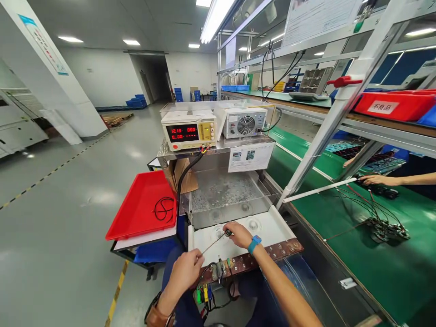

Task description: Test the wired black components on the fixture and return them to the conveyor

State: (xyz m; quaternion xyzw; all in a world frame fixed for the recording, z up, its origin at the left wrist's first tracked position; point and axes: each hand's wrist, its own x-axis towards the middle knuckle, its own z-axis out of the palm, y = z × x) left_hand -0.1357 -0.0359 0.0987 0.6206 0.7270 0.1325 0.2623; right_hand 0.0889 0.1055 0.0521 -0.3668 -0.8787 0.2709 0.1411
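Observation:
My right hand (239, 235), with a blue band at the wrist, is closed on a small black round part (228, 232) above the white tray of the fixture (204, 237). A thin cable (214, 244) runs from that part down to my left hand (185, 271), whose fingers pinch its other end. Just in front of my hands lies a brown strip with metal studs (282, 247), crossed by short leads. Below it hang green, yellow and blue clips (205, 294) on black wires. The exact kind of the round part is too small to make out.
A power supply with red digits (189, 131) and a fan-cooled unit (245, 123) stand on the shelf ahead. To the left, a red tray (136, 204) holds a coiled black cable (164, 209). Right, a green conveyor (327, 218) carries wired parts (386, 229); another person's hand (379, 180) works there.

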